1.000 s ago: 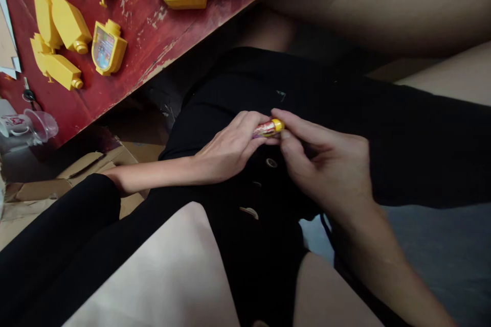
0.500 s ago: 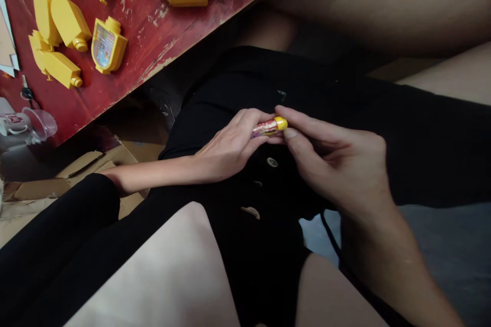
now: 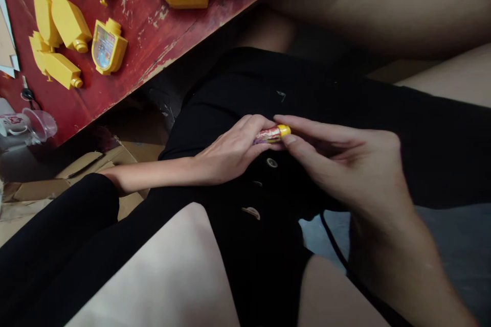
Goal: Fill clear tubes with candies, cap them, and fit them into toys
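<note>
The right hand (image 3: 355,168) has edged toward 3 o'clock, its narrow grip pinching the yellow cap (image 3: 284,130) of the printed tube (image 3: 266,136), which the left hand (image 3: 230,150) clasps near centre, suggesting the cap is being worked.

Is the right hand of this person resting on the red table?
No, the right hand is at the yellow cap of the small tube in the left hand, apart from the red table.

Tube (image 3: 267,136) — red-and-white print, yellow cap (image 3: 284,130); table (image 3: 141,43) — red.
</note>
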A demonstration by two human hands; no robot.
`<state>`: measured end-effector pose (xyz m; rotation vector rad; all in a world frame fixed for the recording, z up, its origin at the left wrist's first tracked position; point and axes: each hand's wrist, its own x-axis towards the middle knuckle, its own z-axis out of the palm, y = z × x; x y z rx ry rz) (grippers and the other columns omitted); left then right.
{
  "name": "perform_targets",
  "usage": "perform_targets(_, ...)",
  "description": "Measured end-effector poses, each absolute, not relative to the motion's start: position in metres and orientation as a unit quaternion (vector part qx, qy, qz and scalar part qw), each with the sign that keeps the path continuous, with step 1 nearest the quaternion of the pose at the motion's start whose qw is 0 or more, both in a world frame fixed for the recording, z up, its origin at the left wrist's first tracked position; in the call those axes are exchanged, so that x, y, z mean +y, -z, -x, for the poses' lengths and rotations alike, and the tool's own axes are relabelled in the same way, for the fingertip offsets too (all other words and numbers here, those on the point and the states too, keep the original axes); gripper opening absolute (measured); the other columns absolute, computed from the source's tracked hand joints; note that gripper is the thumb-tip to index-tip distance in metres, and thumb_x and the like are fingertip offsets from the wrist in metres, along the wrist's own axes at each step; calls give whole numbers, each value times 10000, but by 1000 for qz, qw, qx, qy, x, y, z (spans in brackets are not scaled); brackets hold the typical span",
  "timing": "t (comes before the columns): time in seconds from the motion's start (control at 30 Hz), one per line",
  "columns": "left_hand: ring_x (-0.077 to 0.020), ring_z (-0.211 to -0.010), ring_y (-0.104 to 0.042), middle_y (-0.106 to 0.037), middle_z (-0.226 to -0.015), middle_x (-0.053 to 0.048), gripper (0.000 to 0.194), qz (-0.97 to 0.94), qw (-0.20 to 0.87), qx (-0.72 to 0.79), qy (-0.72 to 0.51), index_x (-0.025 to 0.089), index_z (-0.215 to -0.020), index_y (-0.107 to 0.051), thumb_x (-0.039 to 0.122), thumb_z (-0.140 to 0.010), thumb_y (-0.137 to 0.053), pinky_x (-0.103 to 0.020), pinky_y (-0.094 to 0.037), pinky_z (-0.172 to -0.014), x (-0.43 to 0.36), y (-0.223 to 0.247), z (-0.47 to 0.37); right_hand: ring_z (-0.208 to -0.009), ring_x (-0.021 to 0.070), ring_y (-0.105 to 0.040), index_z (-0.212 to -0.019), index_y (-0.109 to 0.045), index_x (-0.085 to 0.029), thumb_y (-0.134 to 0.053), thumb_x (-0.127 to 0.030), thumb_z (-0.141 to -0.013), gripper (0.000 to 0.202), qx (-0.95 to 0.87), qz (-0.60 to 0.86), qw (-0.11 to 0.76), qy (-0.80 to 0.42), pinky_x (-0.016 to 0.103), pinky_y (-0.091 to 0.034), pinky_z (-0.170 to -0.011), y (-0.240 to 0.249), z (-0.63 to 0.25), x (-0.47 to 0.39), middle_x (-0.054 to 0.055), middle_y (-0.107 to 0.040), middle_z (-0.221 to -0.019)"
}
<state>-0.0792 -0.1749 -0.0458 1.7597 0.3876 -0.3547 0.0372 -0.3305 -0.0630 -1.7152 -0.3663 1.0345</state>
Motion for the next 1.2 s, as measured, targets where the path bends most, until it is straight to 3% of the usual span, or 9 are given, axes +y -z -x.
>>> perform_targets(0.2,-221,-1157,-572,-566,-1209,-147,285,-764,603,168,158,151,-1180,-486,383,-1049,-384,-364,-460,-1031,-175,46,79,-848,185,-782,-1069,-793,-315,-742,-229,-826,263,-122,722,532,-426,331,-679,-811,60,-37,-332,8,-793,-1031)
perform_targets(0.33,-224,-1164,-576,-577,-1219,-141,287,-757,607,177,162,159,-1184,-502,391,-1041,-411,-372,-459,-1037,-175,47,78,-935,204,-778,-1111,-779,-333,-728,-238,-844,288,-143,714,534,-430,363,-668,-875,61,-38,-333,3,-781,-1092)
perform_targets(0.57,-230,-1139,-610,-638,-1197,-139,329,-721,647,209,136,134,-1181,-594,393,-1019,-473,-381,-464,-1032,-176,47,81,-819,208,-786,-1104,-786,-245,-766,-230,-823,282,-80,712,541,-441,367,-670,-857,63,-30,-332,44,-802,-938)
perform_targets(0.83,-138,-846,-619,-684,-1119,-116,451,-588,751,265,139,120,-1282,-620,447,-973,-582,-271,-535,-753,-181,44,106,-801,207,-784,-1118,-784,-228,-760,-220,-817,301,-119,714,547,-420,362,-677,-829,54,-10,-337,58,-802,-958)
perform_targets(1.2,-148,-854,-650,-679,-1186,-159,565,-556,788,255,74,80,-1304,-670,457,-886,-711,-290,-572,-738,-189,39,133,-787,195,-783,-1120,-777,-280,-751,-261,-850,272,-193,721,564,-354,324,-674,-777,54,15,-345,32,-802,-984)
